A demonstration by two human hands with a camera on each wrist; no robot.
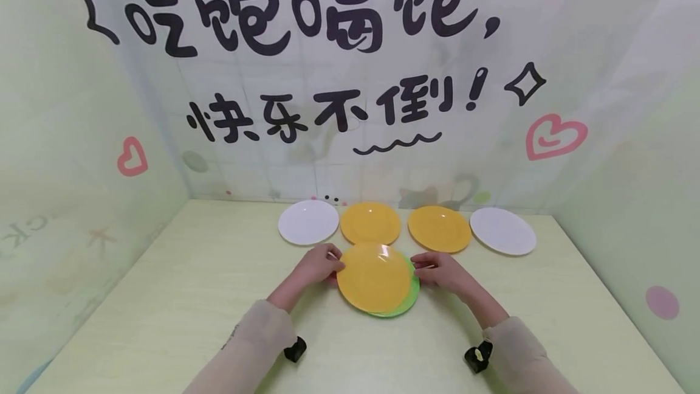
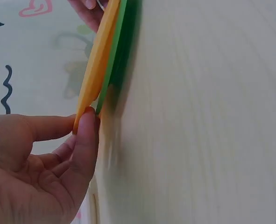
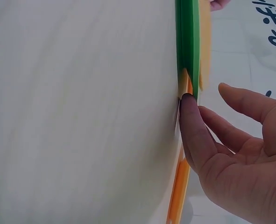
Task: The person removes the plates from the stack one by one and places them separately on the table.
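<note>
An orange plate (image 1: 374, 276) lies on a green plate (image 1: 407, 300) near the middle of the pale table (image 1: 164, 297). My left hand (image 1: 317, 263) is at the stack's left side. In the left wrist view its thumb and a fingertip pinch the rim of the orange plate (image 2: 98, 60), which sits above the green plate (image 2: 116, 51). My right hand (image 1: 437, 269) is at the stack's right side. In the right wrist view one fingertip (image 3: 189, 112) touches under the green plate's rim (image 3: 188, 37), and the thumb stands apart from it.
Behind the stack runs a row of plates: white (image 1: 308, 222), orange (image 1: 370, 222), orange (image 1: 439, 228), white (image 1: 502, 230). Printed walls close the table at the back and on both sides. Bare tabletop lies to the left, right and front.
</note>
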